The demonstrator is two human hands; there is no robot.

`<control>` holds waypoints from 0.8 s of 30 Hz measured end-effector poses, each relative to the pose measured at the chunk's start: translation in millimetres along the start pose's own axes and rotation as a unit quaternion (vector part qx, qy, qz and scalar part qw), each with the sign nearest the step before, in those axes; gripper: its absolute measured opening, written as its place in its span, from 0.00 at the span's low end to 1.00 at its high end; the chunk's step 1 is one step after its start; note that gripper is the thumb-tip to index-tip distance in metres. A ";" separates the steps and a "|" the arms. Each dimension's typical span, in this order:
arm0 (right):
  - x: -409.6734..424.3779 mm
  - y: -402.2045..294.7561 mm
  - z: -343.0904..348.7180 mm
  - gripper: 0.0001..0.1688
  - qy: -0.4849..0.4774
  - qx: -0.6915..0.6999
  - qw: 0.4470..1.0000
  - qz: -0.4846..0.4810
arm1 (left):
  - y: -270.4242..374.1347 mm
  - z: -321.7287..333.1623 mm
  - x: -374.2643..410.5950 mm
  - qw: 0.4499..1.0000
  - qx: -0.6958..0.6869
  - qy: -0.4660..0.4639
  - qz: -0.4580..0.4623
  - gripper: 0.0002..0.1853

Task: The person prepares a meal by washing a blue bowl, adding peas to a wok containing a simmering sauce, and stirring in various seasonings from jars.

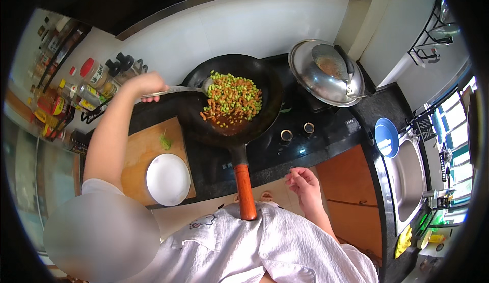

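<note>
My left hand (150, 84) grips the metal handle of a cooking ladle or spatula (183, 89), reaching over the left rim of a black wok (271, 103). The utensil's head touches the left side of a heap of green beans and brown diced pieces (233, 95). Brown sauce (231, 127) pools below the heap. The wok's reddish wooden handle (245, 191) points towards my body, with no hand on it. My right hand (303, 185) hovers near the counter's front edge, right of that handle, its fingers loosely curled and nothing visible in them.
A wooden cutting board (133, 145) carries a white plate (168, 180) and green scraps (165, 142). Seasoning bottles (99, 78) line the left wall. A domed steel lid (305, 65) covers the right burner. Beyond are a blue basin (386, 137) and a sink (410, 176).
</note>
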State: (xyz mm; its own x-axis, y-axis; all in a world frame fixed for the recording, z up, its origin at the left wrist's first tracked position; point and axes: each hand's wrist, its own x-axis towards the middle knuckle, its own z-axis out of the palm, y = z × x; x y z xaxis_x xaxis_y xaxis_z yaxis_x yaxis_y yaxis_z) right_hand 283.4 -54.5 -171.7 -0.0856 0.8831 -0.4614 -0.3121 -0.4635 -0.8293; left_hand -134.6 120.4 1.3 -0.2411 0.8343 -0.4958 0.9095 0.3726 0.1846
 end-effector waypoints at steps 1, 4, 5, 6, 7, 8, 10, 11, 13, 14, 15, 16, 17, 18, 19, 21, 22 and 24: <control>-0.7 -0.9 -0.9 0.07 0.006 -0.003 1.000 0.000 | 5.8 8.4 3.0 0.999 -0.018 0.000 0.034 0.13; -4.0 -3.7 -6.7 0.09 0.025 -0.008 1.000 -0.004 | 33.0 -2.7 -11.1 0.987 0.091 0.038 0.125 0.12; -4.7 -4.5 -9.3 0.09 0.031 -0.006 0.999 -0.010 | 40.4 -10.0 -18.7 0.975 0.138 0.058 0.163 0.12; -5.1 -4.8 -9.6 0.09 0.031 -0.005 0.999 -0.014 | 41.8 -19.9 -20.7 0.943 0.233 0.108 0.212 0.15; -5.6 -4.2 -10.0 0.08 0.036 -0.003 0.999 -0.014 | 62.5 -26.8 -35.5 0.941 0.266 0.129 0.165 0.15; -6.0 -3.4 -10.4 0.07 0.040 -0.001 0.999 -0.014 | 70.4 -27.3 -31.7 0.929 0.282 0.161 0.177 0.15; -8.3 -1.9 -10.2 0.05 0.042 0.001 0.999 -0.013 | 86.1 -29.4 -24.9 0.913 0.310 0.195 0.180 0.15; -10.0 -0.4 -9.0 0.05 0.042 0.002 0.999 -0.011 | 96.8 -27.2 -19.1 0.910 0.322 0.196 0.174 0.15; -12.1 0.4 -9.0 0.05 0.048 0.005 0.999 -0.009 | 117.0 -19.4 -18.2 0.902 0.334 0.179 0.206 0.16; -13.0 0.2 -9.0 0.05 0.051 0.007 0.999 -0.008 | 124.2 -14.8 -22.5 0.898 0.332 0.161 0.241 0.17; -13.8 0.5 -9.4 0.05 0.052 0.009 0.999 -0.007 | 128.7 -11.5 -25.5 0.892 0.330 0.143 0.274 0.17; -14.1 0.9 -10.8 0.05 0.051 0.013 0.999 -0.011 | 131.2 -8.7 -26.2 0.875 0.362 0.129 0.295 0.16; -14.0 1.6 -12.6 0.05 0.050 0.018 0.998 -0.015 | 135.2 -7.5 -30.5 0.856 0.381 0.143 0.320 0.15; -14.4 2.7 -14.0 0.05 0.049 0.023 0.998 -0.018 | 143.2 -7.2 -40.8 0.835 0.400 0.155 0.345 0.14; -13.9 3.4 -14.1 0.05 0.050 0.023 0.998 -0.017 | 150.8 -7.9 -51.5 0.814 0.417 0.168 0.368 0.13; -14.1 4.6 -14.1 0.05 0.049 0.023 0.998 -0.014 | 169.6 -9.8 -71.7 0.758 0.445 0.210 0.428 0.08; -14.7 5.6 -14.1 0.05 0.049 0.024 0.998 -0.014 | 182.6 -10.8 -82.2 0.732 0.456 0.215 0.458 0.07; -15.4 5.9 -13.6 0.05 0.047 0.025 0.998 -0.015 | 202.2 3.2 -107.4 0.726 0.443 0.219 0.478 0.07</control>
State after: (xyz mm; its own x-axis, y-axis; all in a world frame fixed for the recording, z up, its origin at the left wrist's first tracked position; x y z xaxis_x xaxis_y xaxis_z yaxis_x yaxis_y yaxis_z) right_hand 295.7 -71.8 -173.8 0.0141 0.8850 -0.4655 -0.3598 -0.4298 -0.8281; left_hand 76.3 104.8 89.2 0.7365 0.6605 -0.1462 0.5460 -0.7080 -0.4480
